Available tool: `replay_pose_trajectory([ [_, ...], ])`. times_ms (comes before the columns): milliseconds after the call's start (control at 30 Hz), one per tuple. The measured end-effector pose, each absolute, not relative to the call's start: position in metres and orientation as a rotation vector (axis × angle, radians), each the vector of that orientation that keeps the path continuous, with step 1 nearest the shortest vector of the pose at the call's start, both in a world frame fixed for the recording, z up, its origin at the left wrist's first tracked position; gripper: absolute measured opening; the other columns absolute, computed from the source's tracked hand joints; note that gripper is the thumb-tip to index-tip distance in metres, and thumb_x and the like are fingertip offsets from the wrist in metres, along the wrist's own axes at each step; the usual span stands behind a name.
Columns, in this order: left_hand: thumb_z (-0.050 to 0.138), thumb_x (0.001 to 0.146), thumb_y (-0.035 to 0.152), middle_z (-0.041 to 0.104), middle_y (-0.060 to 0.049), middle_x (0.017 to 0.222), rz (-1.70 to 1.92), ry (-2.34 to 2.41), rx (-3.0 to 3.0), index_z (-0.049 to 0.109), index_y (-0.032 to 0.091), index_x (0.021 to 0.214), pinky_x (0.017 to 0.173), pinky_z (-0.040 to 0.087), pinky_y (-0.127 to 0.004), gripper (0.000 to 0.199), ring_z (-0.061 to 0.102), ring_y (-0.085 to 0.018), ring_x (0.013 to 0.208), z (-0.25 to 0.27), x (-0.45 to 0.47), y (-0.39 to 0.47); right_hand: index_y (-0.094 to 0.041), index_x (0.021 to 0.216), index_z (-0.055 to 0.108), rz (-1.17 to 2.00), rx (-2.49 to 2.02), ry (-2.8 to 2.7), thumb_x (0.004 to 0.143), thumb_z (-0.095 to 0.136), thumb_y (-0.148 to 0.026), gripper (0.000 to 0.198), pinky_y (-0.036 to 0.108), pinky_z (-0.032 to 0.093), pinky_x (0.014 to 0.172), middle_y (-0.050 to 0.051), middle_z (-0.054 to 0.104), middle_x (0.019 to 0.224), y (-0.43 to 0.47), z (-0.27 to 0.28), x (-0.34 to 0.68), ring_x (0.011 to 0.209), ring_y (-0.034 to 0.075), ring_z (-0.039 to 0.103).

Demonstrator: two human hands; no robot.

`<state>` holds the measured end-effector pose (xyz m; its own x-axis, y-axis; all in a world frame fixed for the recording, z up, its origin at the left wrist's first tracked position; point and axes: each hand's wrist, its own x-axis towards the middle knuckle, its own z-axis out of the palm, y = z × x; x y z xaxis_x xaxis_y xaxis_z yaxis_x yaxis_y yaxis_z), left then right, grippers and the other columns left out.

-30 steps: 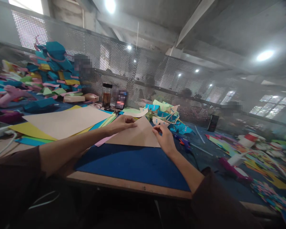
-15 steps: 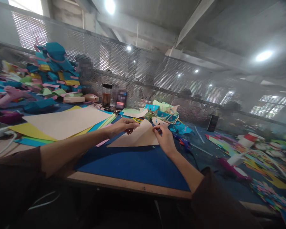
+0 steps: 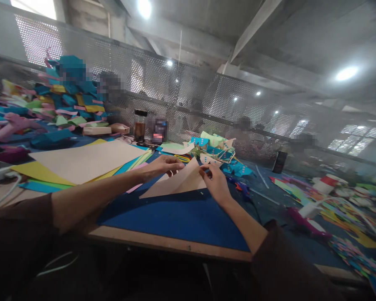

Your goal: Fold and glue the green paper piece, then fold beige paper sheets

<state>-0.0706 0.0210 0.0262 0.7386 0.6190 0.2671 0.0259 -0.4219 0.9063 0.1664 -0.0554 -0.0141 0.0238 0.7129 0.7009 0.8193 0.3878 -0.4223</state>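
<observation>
A pale peach sheet of paper [image 3: 178,184] rises to a pointed top between my two hands, its long lower edge low over the blue mat. My left hand [image 3: 163,166] is closed at its upper left edge, thumb and fingers curled together there. At the right edge my right hand [image 3: 216,182] pinches the sheet between thumb and fingertips. Left of my left hand lies a stack of coloured paper with a large pale sheet [image 3: 90,161] on top. Just beyond the held sheet are yellow loops [image 3: 182,158] and dotted paper pieces [image 3: 219,148].
A blue glue gun [image 3: 242,188] lies right of my right hand. Behind stand a lidded jar [image 3: 140,125] and a phone [image 3: 159,130]. Blue and pink paper pieces [image 3: 72,100] are heaped at back left. A purple-and-white device [image 3: 310,221] and paper scraps lie right.
The held sheet has tilted, its pointed top shifting slightly right and its lower right edge lifting. My left fingers have moved a little along its upper edge. My right hand has shifted slightly left.
</observation>
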Motion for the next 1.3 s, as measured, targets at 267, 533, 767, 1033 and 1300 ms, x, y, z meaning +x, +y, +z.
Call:
replay_pose_trajectory([
  [267,0.067,0.082,0.055,0.063,-0.004,0.087,0.703,0.472,1.932,0.069,0.018,0.094,0.069,0.043,-0.03,0.04,0.055,-0.018,0.079,0.025,-0.071,0.024,-0.021,0.101,0.065,-0.122,-1.346,-1.73,0.095,0.055,-0.038,0.021,0.034,0.051,0.074,0.007,0.065,0.104,-0.055,-0.015,0.166,0.075,0.018,0.063],
  [533,0.07,0.082,0.054,0.064,-0.004,0.094,0.685,0.447,1.926,0.07,0.02,0.097,0.07,0.043,-0.029,0.037,0.056,-0.018,0.083,0.025,-0.071,0.024,-0.024,0.113,0.065,-0.112,-1.319,-1.764,0.094,0.057,-0.034,0.023,0.035,0.053,0.078,0.007,0.064,0.107,-0.055,-0.016,0.167,0.079,0.019,0.065],
  [767,0.068,0.083,0.055,0.063,-0.006,0.097,0.67,0.436,1.937,0.069,0.017,0.099,0.073,0.044,-0.03,0.042,0.056,-0.019,0.086,0.026,-0.072,0.023,-0.022,0.107,0.064,-0.126,-1.276,-1.76,0.092,0.06,-0.033,0.019,0.035,0.054,0.079,0.008,0.064,0.107,-0.054,-0.016,0.166,0.078,0.019,0.067],
  [1033,0.066,0.084,0.055,0.065,-0.006,0.099,0.644,0.453,1.963,0.07,0.019,0.102,0.078,0.045,-0.032,0.04,0.057,-0.02,0.089,0.026,-0.073,0.022,-0.022,0.091,0.06,-0.04,-1.285,-1.645,0.089,0.059,-0.035,0.014,0.035,0.054,0.073,0.006,0.067,0.094,-0.056,-0.013,0.162,0.075,0.02,0.067],
  [1300,0.064,0.085,0.051,0.071,-0.006,0.094,0.762,0.64,1.997,0.069,0.017,0.091,0.081,0.047,-0.034,0.036,0.062,-0.02,0.087,0.018,-0.072,0.035,-0.021,0.084,0.061,0.271,-1.176,-1.522,0.081,0.061,-0.035,0.015,0.037,0.053,0.083,0.008,0.071,0.095,-0.059,-0.005,0.165,0.088,0.024,0.066],
])
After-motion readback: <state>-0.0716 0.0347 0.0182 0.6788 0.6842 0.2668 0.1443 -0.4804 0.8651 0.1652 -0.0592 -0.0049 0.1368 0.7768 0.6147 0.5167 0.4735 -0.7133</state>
